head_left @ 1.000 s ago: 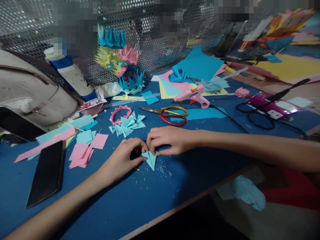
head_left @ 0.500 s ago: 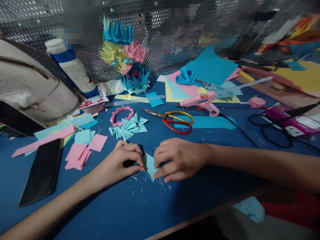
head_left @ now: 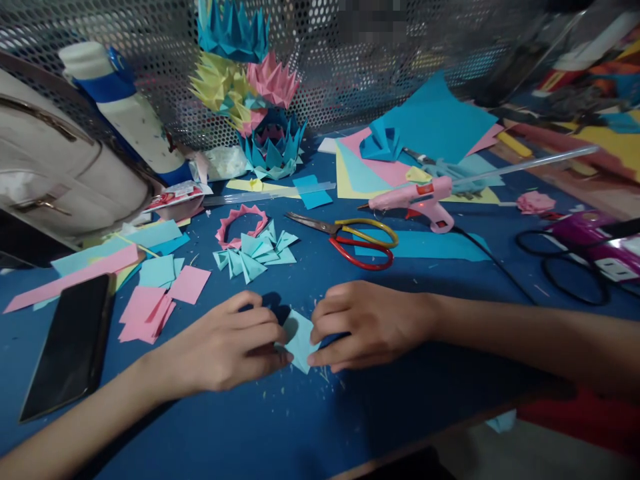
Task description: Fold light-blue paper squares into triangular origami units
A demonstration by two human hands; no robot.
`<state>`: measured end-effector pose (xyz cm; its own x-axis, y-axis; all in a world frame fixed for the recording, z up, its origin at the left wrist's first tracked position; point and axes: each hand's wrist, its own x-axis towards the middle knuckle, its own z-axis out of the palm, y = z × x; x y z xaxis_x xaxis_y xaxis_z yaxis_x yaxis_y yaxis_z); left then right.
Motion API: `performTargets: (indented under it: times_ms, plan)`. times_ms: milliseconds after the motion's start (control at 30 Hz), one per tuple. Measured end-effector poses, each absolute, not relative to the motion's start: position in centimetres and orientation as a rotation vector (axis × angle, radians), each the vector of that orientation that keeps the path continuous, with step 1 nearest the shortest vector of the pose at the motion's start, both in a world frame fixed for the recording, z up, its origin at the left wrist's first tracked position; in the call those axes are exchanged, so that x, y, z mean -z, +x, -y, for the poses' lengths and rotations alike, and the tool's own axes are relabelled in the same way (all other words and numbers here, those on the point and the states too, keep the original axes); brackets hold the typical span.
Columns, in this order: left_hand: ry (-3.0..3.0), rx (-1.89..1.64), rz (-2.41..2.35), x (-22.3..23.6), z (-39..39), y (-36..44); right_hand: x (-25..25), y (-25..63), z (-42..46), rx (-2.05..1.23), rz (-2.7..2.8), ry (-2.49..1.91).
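Note:
Between my two hands a light blue paper square [head_left: 301,341] lies on the blue table, turned corner-on. My left hand [head_left: 235,343] has closed fingers at its left corner, thumb low and fingertips curled over the edge. At the opposite corner my right hand [head_left: 367,325] pinches the paper with thumb and fingers. Beyond my hands lie several folded light blue paper points [head_left: 255,253] and a pink folded-paper ring [head_left: 242,225]. Scissors [head_left: 350,237] with one yellow and one red handle rest behind my right hand. Fingertips partly hide the paper's side corners.
On the left are a black phone [head_left: 67,343], pink paper squares [head_left: 147,310], a bottle [head_left: 125,110] and a pale bag [head_left: 60,147]. A pink glue gun [head_left: 417,200], its cord, paper sheets [head_left: 440,127] and spiky paper flowers [head_left: 273,143] stand farther back.
My left hand has shifted, its fingers coming further over the paper's left side. The paper now shows a flatter, wider face. The whole view has tilted and moved slightly closer.

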<state>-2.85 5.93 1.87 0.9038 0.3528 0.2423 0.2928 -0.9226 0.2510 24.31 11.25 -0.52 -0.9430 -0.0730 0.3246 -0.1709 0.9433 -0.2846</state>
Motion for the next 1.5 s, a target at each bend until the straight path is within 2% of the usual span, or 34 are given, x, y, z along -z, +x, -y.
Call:
performTargets:
  times_ms: [367, 867, 1167, 1400, 1500]
  plan:
    - [2.522, -0.451, -0.629, -1.2, -6.1, -2.7, 0.3, 24.0, -10.7, -0.243, 2.804, 0.258]
    - [2.339, -0.457, -0.905, -0.9, -5.4, -1.0, 0.1, 23.7, -10.6, -0.222, 2.784, 0.291]
    - [2.35, -0.469, -0.903, -0.9, -5.3, -1.1, 0.1, 23.8, -10.6, -0.199, 2.823, 0.279]
    - [2.382, -0.473, -0.84, -1.0, -5.5, -1.5, 0.2, 23.9, -10.5, -0.297, 2.796, 0.249]
    - [2.425, -0.481, -0.728, -1.0, -5.7, -2.0, 0.3, 24.1, -10.9, -0.524, 2.721, 0.168]
